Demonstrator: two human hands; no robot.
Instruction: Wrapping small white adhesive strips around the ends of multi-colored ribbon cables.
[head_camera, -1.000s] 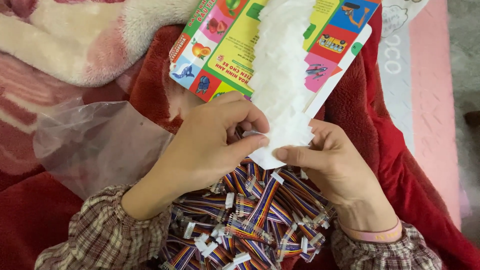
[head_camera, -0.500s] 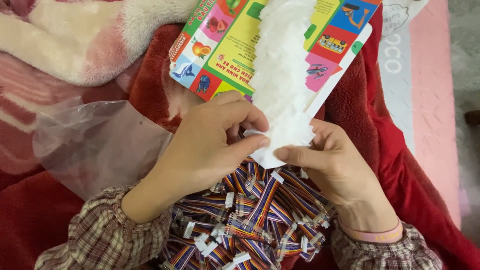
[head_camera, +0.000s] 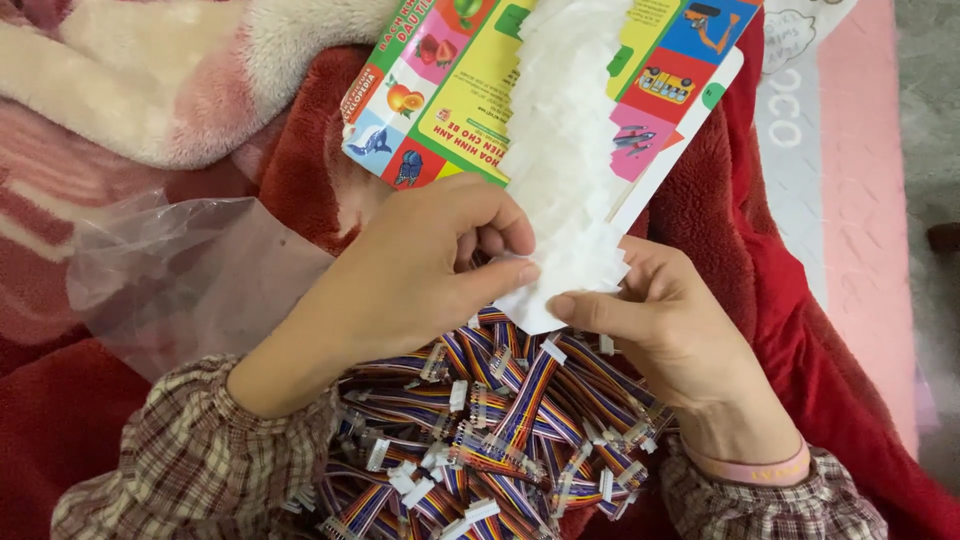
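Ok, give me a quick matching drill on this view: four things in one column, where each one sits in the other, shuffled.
Things:
1. white label strip
2. clear plastic bag
3. rainbow ribbon cables
4. picture book

Places:
A. heaped in the lap, under both hands
B. top centre, under the white strip
C. pinched between the left hand and right hand
D. on the red blanket, beside the left hand

Pairs: 1-C, 2-D, 3-A, 4-B
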